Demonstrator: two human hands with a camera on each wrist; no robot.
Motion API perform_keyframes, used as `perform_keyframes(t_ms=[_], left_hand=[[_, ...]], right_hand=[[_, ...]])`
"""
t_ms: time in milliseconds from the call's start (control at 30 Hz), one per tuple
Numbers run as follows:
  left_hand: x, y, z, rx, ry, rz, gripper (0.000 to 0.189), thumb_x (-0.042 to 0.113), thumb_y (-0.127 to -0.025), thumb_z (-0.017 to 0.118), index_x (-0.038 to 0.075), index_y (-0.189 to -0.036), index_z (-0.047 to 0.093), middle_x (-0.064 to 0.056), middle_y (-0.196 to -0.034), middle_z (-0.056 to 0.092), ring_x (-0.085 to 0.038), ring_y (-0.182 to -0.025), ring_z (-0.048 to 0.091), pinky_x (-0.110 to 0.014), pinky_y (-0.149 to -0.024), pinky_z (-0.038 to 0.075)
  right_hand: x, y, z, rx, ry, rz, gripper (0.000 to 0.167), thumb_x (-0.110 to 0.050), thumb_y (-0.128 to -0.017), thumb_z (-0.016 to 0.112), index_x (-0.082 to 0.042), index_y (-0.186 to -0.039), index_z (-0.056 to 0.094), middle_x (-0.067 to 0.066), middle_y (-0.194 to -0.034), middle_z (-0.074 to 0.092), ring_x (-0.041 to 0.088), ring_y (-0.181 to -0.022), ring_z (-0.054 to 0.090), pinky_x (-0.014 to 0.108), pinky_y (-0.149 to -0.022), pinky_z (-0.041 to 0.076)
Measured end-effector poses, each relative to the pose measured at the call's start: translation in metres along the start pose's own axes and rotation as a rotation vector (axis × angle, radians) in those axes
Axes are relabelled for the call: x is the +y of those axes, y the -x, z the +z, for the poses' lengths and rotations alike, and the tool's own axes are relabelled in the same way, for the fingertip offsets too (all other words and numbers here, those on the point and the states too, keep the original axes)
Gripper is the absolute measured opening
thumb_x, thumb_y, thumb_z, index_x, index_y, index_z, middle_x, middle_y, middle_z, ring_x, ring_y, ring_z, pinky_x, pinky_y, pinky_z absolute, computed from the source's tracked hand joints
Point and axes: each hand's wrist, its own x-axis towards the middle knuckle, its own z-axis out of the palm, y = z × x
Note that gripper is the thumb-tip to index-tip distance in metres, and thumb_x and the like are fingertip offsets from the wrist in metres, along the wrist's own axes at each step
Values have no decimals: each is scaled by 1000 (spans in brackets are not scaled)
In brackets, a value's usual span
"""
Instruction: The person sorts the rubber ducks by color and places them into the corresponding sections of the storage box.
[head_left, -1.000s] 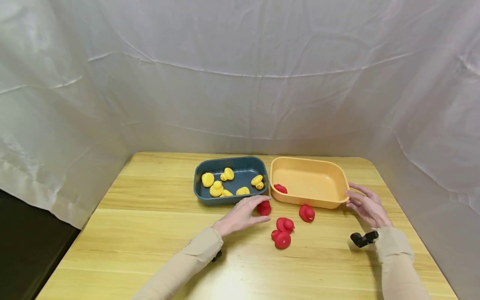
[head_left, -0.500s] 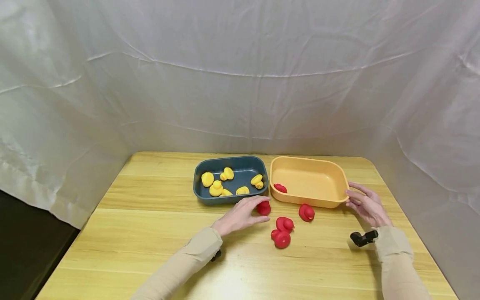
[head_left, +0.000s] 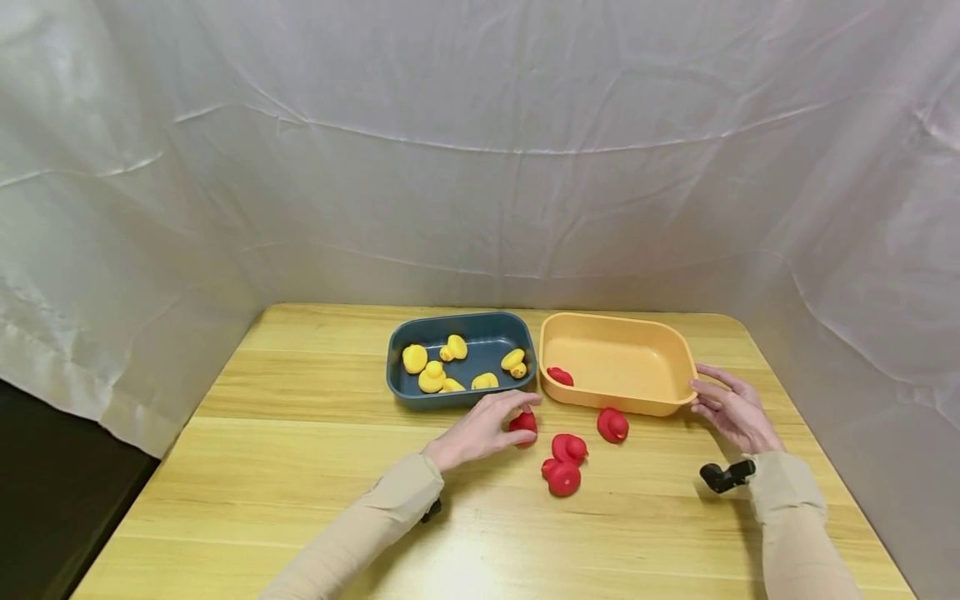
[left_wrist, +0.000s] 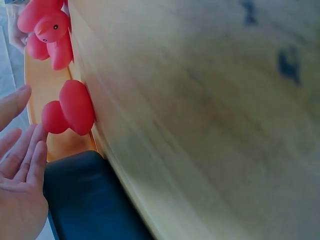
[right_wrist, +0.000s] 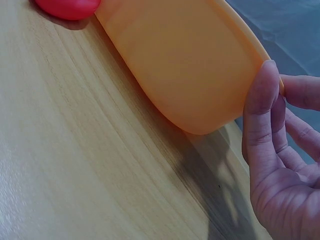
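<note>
My left hand [head_left: 478,432] reaches toward a red rubber duck [head_left: 525,427] just in front of the blue bin [head_left: 427,402]. Its thumb and fingers are spread around the duck; in the left wrist view the fingertips [left_wrist: 40,132] are at the duck [left_wrist: 75,107], the thumb apart from it. With thumb and fingers, my right hand [head_left: 738,417] pinches the right end rim of the orange bin [head_left: 622,402], as the right wrist view shows. A red duck [head_left: 560,377] lies inside that bin at the left. Several yellow ducks [head_left: 432,379] lie in the blue bin.
Two red ducks [head_left: 564,477] lie touching on the wooden table [head_left: 300,500], right of my left hand. Another red duck [head_left: 612,425] sits before the orange bin. Grey-white curtains [head_left: 480,208] close off the back and sides.
The red duck at my left hand has shifted slightly toward me and left, further in between the thumb and fingers. My right hand and both bins stay almost unchanged.
</note>
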Motion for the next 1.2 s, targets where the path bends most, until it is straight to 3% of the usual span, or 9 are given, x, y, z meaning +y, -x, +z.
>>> perform_keyframes(t_ms=[133, 367, 600, 1200], left_hand=[[0, 0, -1, -10, -16, -9, 56, 24, -94, 73, 7, -144, 54, -6, -145, 59, -21, -133, 56, -36, -116, 46], [-1, -1, -3, -93, -38, -54, 55, 28, -93, 74, 9, -142, 57, -4, -137, 65, -17, -122, 61, -33, -111, 50], [-1, -1, -4, -128, -34, -75, 60, 33, -90, 77, 11, -141, 57, -3, -134, 67, -17, -122, 58, -33, -112, 48], [-1, -4, -2, -107, -92, -99, 56, 30, -88, 79, 6, -136, 62, -2, -115, 73, -15, -102, 62, -26, -96, 52]], right_hand=[[0, 0, 0, 8, 7, 3, 34, 4, -101, 50, -18, -115, 71, 6, -90, 76, 14, -73, 73, 23, -66, 63], [0, -2, 0, 8, 13, -3, 33, 4, -102, 50, -18, -116, 70, 6, -90, 77, 14, -73, 73, 23, -66, 63], [0, -1, 0, 13, 17, -1, 33, 4, -102, 50, -18, -116, 70, 5, -89, 76, 13, -73, 73, 23, -66, 63], [1, -1, -1, 5, 5, 5, 34, 5, -102, 50, -19, -115, 71, 6, -90, 76, 14, -73, 73, 23, -66, 63]])
